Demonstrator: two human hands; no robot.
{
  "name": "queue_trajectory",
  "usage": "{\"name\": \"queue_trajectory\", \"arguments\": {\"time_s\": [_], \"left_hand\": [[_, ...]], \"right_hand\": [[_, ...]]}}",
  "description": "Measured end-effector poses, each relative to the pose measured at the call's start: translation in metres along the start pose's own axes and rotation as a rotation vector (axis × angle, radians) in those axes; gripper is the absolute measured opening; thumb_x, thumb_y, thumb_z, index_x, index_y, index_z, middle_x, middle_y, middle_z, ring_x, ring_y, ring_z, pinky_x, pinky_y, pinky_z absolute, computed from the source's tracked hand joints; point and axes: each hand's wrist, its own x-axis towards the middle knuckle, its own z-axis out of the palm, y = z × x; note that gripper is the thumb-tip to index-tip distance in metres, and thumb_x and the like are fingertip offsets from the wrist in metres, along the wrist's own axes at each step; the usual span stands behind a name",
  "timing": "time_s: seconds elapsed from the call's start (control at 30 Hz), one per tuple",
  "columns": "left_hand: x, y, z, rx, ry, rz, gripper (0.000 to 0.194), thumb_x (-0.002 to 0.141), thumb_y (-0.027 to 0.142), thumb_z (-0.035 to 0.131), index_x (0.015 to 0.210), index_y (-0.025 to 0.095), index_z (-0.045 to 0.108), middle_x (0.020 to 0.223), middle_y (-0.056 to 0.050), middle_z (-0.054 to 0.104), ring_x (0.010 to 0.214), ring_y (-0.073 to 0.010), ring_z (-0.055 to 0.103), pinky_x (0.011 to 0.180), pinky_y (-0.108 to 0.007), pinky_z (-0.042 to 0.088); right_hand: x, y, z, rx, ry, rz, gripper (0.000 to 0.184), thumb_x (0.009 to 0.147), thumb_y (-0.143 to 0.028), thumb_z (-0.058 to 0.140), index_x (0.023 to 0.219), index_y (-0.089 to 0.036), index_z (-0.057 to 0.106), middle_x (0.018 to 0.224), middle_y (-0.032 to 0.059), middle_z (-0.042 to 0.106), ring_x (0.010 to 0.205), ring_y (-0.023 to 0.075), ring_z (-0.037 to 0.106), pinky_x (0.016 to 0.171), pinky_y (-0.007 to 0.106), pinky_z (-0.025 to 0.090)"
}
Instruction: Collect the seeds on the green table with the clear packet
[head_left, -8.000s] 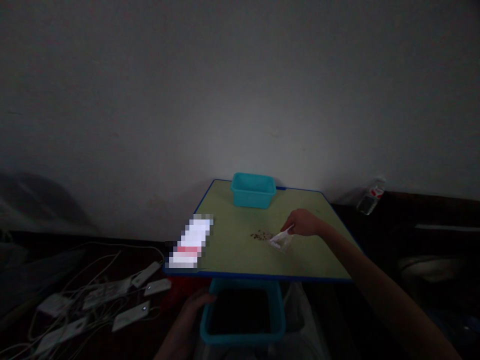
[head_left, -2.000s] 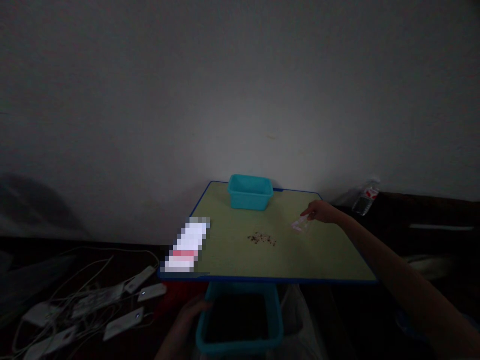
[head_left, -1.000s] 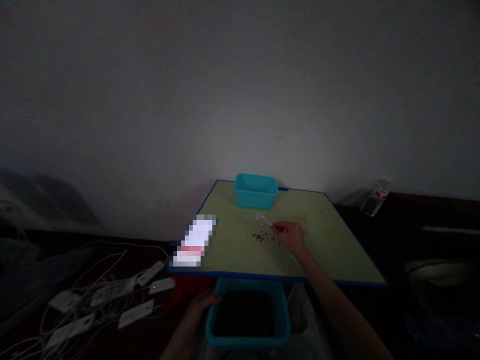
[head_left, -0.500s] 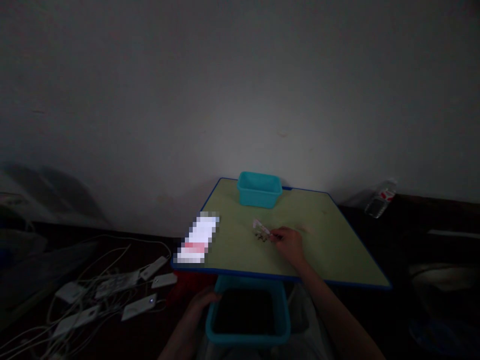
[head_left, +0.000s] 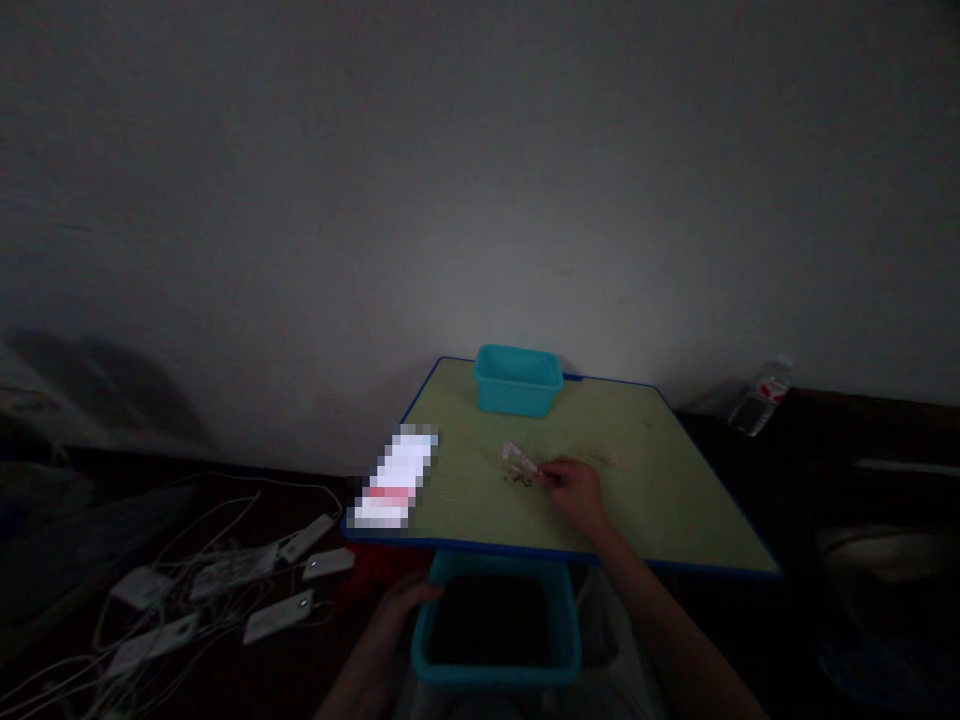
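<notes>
Over the middle of a low table, my right hand pinches a small pale piece that looks like thin plastic or paper. Its far end leans towards the upper left. Small dark bits lie scattered just below it on the tabletop. My left hand is closed at the left wall of a turquoise plastic bin, its thumb over the rim. That bin sits at my lap below the table's front edge, with a dark mass inside too dim to name.
A second turquoise bin stands at the table's back. A lit, pixelated screen lies at the left edge. Power strips and cables cover the floor at left. A plastic bottle is at right, by the wall.
My right hand has shifted slightly left with the pale piece, and the dark bits by it lie a little differently. The left hand and both bins stay in place.
</notes>
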Motion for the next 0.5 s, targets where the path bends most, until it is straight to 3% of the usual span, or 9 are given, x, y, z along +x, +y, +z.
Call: {"name": "queue_trajectory", "arguments": {"time_s": [0.27,0.5], "left_hand": [[-0.0028,0.0018,0.0033,-0.045,0.029,-0.023,0.016,0.056,0.013,0.060,0.071,0.017,0.066,0.057,-0.001,0.071,0.058,-0.0205,0.064,0.057,-0.029,0.046],[0.0063,-0.0046,-0.0044,0.000,0.041,-0.027,0.017,0.056,0.018,0.060,0.072,0.016,0.065,0.058,-0.004,0.070,0.059,-0.0241,0.064,0.057,-0.032,0.045]], "right_hand": [[-0.0016,-0.0020,0.0004,0.057,0.003,-0.032,0.018,0.074,-0.026,0.056,0.086,-0.027,0.069,0.077,0.0011,0.066,0.069,0.0151,0.058,0.063,0.025,0.042],[-0.0018,-0.0004,0.0014,0.079,-0.007,-0.029,0.018,0.074,-0.025,0.057,0.087,-0.027,0.068,0.079,0.0009,0.066,0.069,0.0146,0.059,0.064,0.025,0.043]]}}
